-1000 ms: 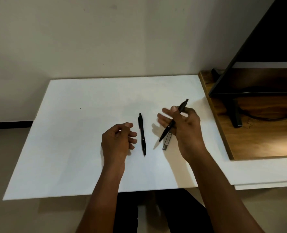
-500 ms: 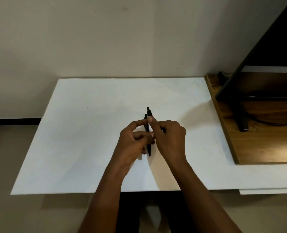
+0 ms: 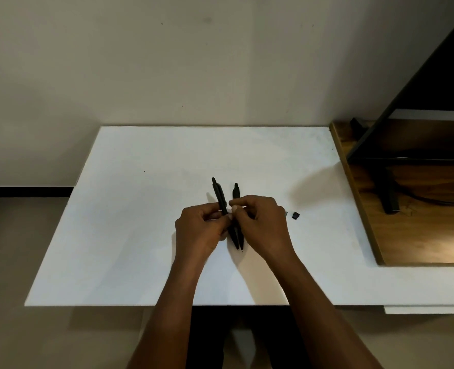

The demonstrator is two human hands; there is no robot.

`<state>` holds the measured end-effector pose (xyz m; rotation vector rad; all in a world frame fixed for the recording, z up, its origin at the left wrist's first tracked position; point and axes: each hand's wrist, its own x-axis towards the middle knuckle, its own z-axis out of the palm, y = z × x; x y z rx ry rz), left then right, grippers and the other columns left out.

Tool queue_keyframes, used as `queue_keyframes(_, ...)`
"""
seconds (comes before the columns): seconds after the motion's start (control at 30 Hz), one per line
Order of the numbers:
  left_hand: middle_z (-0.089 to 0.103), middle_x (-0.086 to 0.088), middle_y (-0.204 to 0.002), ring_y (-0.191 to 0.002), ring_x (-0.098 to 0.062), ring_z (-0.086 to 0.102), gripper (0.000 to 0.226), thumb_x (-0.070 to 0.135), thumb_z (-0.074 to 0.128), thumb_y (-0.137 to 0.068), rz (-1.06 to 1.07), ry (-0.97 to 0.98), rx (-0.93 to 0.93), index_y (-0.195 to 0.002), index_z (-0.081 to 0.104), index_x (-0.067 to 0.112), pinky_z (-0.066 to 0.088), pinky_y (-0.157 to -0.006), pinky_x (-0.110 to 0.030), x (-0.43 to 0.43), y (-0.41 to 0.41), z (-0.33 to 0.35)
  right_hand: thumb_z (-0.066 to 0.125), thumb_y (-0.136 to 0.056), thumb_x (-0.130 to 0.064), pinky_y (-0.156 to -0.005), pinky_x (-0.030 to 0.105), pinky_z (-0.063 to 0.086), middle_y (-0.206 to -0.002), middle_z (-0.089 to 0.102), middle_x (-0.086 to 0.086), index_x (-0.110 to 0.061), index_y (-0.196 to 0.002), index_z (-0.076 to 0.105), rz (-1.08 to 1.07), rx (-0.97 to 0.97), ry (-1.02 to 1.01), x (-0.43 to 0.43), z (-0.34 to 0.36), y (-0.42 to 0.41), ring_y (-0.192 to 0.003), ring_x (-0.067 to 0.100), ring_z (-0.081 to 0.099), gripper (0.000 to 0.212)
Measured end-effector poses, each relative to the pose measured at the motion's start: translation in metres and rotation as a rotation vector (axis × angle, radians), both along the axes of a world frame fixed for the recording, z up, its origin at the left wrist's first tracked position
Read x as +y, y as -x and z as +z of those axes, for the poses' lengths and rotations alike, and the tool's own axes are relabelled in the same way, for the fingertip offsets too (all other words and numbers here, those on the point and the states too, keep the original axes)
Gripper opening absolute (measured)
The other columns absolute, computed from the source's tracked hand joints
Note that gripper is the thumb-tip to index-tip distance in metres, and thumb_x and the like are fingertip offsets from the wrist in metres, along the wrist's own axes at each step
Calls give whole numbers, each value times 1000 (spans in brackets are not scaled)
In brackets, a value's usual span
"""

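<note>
Two black pens stand side by side over the middle of the white table [image 3: 130,235], tips toward me. My left hand [image 3: 201,230] pinches the left pen [image 3: 219,194], which tilts slightly left at its top. My right hand [image 3: 263,225] pinches the right pen [image 3: 236,191]. The two hands touch at the fingertips, and the pens' middles are hidden behind the fingers. Their tips nearly meet below the hands.
A small black piece [image 3: 295,215] lies on the table just right of my right hand, with a small grey bit beside it. A wooden board [image 3: 420,235] with a black monitor stand [image 3: 388,193] and cable fills the right side. The wall is behind.
A second ago my right hand held one pen in the air and the other lay on the table. Both hands came together, and each now holds a pen.
</note>
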<state>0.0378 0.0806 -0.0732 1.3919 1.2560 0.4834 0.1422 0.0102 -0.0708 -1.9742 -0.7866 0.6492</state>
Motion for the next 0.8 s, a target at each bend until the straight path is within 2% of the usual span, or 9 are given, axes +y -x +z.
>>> queue_keyframes(0.1,76,-4,-72,-73,-25,74,5,14,80,-78,-14,-94,132,-79,78,19,61,-78,-37,-1,-3,0,60,-91,-11,-76,40,61,-79,78,0,-14,-93,78,-99,34,-30,-5,-1,-14,-72,14,75,19)
queue_keyframes(0.13,76,-4,-73,-75,-26,73,4,13,78,-80,-34,-136,173,-83,79,15,59,-81,-39,-1,-3,0,60,-91,-11,-71,36,61,-78,78,-1,-14,-95,78,-134,53,-39,-7,0,-18,-68,10,74,18)
queue_keyframes(0.2,76,-3,-77,-82,-26,71,23,13,75,-82,-87,-223,247,-104,79,15,57,-83,-37,-3,-5,3,60,-93,-13,-63,25,55,-76,78,-3,-14,-98,77,-188,87,-55,-13,0,-27,-60,2,72,18)
queue_keyframes(0.3,77,-1,-83,-89,-23,71,41,15,78,-81,-68,-260,246,-121,70,16,54,-89,-37,-7,-9,7,60,-94,-12,-61,22,52,-75,78,-3,-15,-97,77,-217,107,-78,-18,0,-34,-58,1,70,18)
queue_keyframes(0.47,79,1,-82,-84,-19,74,22,16,78,-79,7,-210,219,-100,74,14,56,-86,-36,-6,-8,10,60,-95,-13,-53,12,48,-72,77,-4,-16,-97,77,-182,125,-92,-17,0,-33,-56,1,69,17)
queue_keyframes(0.6,78,2,-81,-84,-18,72,20,13,71,-80,-1,-234,263,-98,80,17,50,-77,-24,-5,-5,11,60,-95,-13,-55,10,49,-72,77,-4,-16,-99,77,-171,127,-98,-17,0,-31,-57,2,70,17)
queue_keyframes(0.67,77,-4,-77,-81,-24,70,14,11,69,-81,-16,-274,297,-87,80,16,52,-74,-29,-8,-6,12,60,-95,-13,-55,11,49,-73,77,-4,-15,-99,77,-176,129,-97,-17,1,-32,-58,3,70,17)
queue_keyframes(0.73,76,-11,-75,-76,-29,67,16,11,66,-82,-40,-333,354,-70,66,22,54,-73,-39,-11,-8,11,60,-95,-14,-54,11,49,-72,77,-5,-15,-99,77,-180,135,-98,-17,1,-32,-58,3,69,17)
queue_keyframes(0.8,76,-12,-77,-73,-27,61,22,12,65,-82,-61,-390,411,-74,51,27,53,-75,-40,-14,-9,10,60,-95,-14,-53,11,49,-72,77,-5,-16,-98,77,-178,136,-95,-16,1,-32,-57,2,69,17)
